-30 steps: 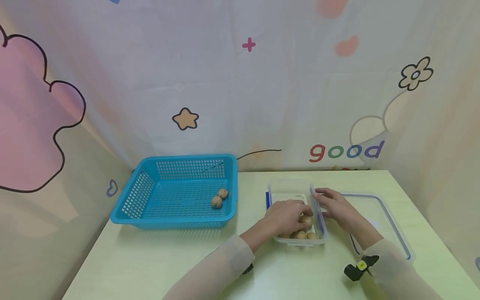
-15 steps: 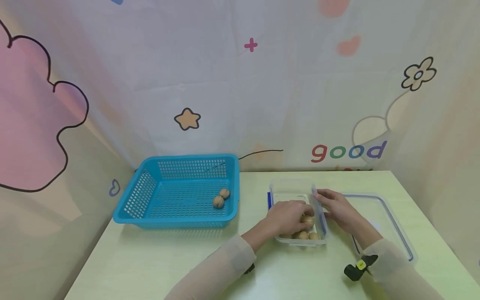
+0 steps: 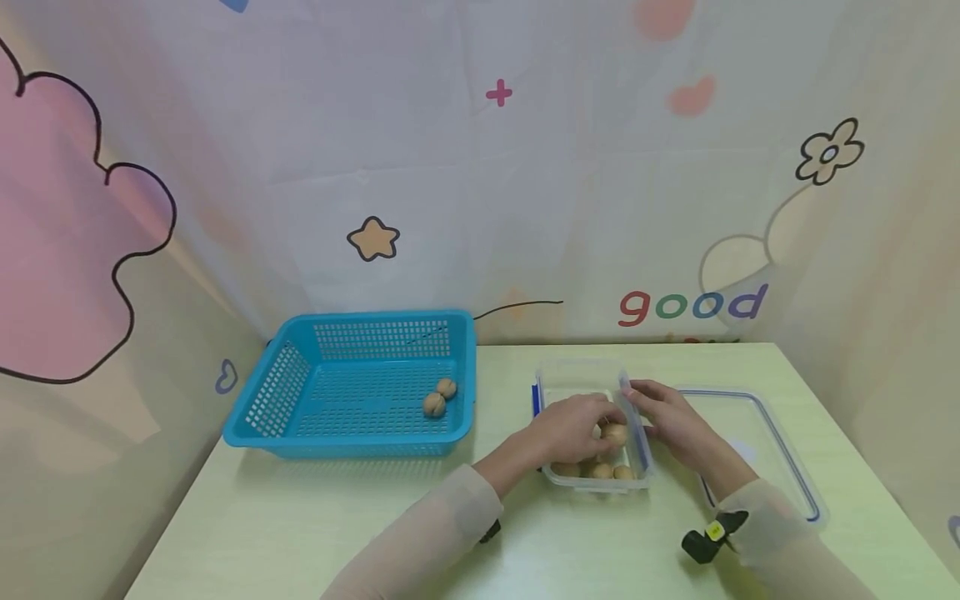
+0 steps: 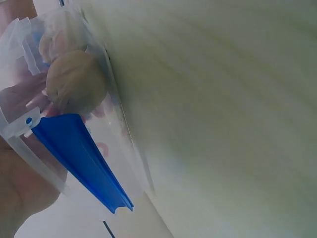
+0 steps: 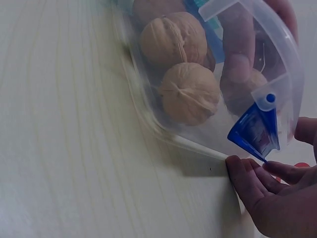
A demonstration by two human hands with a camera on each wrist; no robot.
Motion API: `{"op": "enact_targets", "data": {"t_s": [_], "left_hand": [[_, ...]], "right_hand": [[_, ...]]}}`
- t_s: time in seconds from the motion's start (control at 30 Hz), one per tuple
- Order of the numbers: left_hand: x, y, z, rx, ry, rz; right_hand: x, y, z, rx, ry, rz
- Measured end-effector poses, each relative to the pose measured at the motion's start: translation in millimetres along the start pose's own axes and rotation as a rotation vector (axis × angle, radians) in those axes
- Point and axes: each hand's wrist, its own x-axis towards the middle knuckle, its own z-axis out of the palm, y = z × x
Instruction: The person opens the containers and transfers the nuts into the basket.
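Note:
In the head view, my left hand (image 3: pixel 576 429) reaches into a clear plastic food container (image 3: pixel 598 485), its thumb and fingers around a walnut (image 3: pixel 615 434). More walnuts (image 3: pixel 602 472) lie in the container's near end. The right wrist view gives a closer look at walnuts (image 5: pixel 190 94) through the clear wall, with a left fingertip against one. On the container's right side, my right hand (image 3: pixel 678 425) grips the wall by the rim, beside a hanging blue latch (image 5: pixel 257 130). Another blue latch (image 4: pixel 81 156) hangs on the left side, in the left wrist view.
A blue plastic basket (image 3: pixel 348 448) stands left of the container, with two walnuts (image 3: pixel 435 405) in its right part. The clear lid (image 3: pixel 772 442) with a blue seal lies on the table (image 3: pixel 510 550) at the right, partly under the right forearm. A printed curtain hangs behind.
My left hand has shifted slightly up and back within the container, and the walnut at its fingers shows more. The right hand stays at the container's side.

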Motion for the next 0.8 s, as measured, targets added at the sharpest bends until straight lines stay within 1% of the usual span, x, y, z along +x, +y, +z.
{"op": "enact_targets", "data": {"t_s": [0.13,0.23,0.33,0.5,0.7,0.8], "left_hand": [[-0.8,0.9,-4.9,-0.005,0.002,0.072],[-4.2,1.5,-10.9,-0.024,0.012,0.108],[-10.6,2.1,-19.3,-0.059,0.021,0.120],[-25.6,2.6,-39.3,-0.106,0.049,0.133],[-39.1,-0.8,-65.2,-0.093,0.119,0.170],[-47.5,-4.0,-76.2,-0.106,0.137,0.167]], "right_hand": [[-1.0,0,0,0.012,0.003,-0.004],[-1.2,0,0,0.015,0.001,-0.002],[-0.9,0,0,0.015,-0.002,0.001],[-0.8,-1,1,0.009,-0.003,0.006],[0.4,-2,0,-0.002,0.005,0.016],[0.3,-2,0,0.001,0.004,0.021]]}}
